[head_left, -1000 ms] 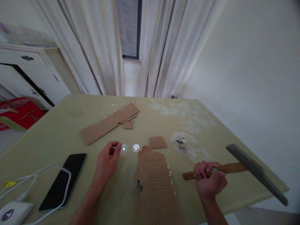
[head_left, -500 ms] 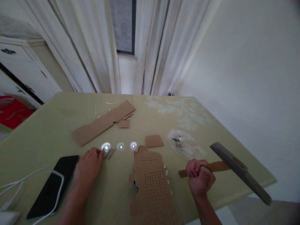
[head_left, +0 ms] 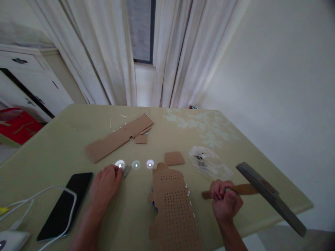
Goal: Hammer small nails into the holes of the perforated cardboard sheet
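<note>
My right hand (head_left: 225,201) grips the wooden handle of a hammer (head_left: 264,193), whose long grey head hangs past the table's right edge. My left hand (head_left: 106,185) rests palm down on the table, fingertips on a small bunch of thin metal nails (head_left: 126,170). Between my hands lies a cardboard piece full of small holes (head_left: 173,207). Whether the fingers pinch a nail is hidden.
A black phone (head_left: 66,204) with a white cable (head_left: 39,195) lies at the left. Cardboard strips (head_left: 119,137) and a small square (head_left: 174,158) lie farther back, a clear plastic bag (head_left: 209,162) at the right. Three light spots (head_left: 135,164) shine on the green table (head_left: 65,146).
My left hand has moved left and down from mid-table onto the nails. The hammer has stayed in my right hand, shifting slightly with the view.
</note>
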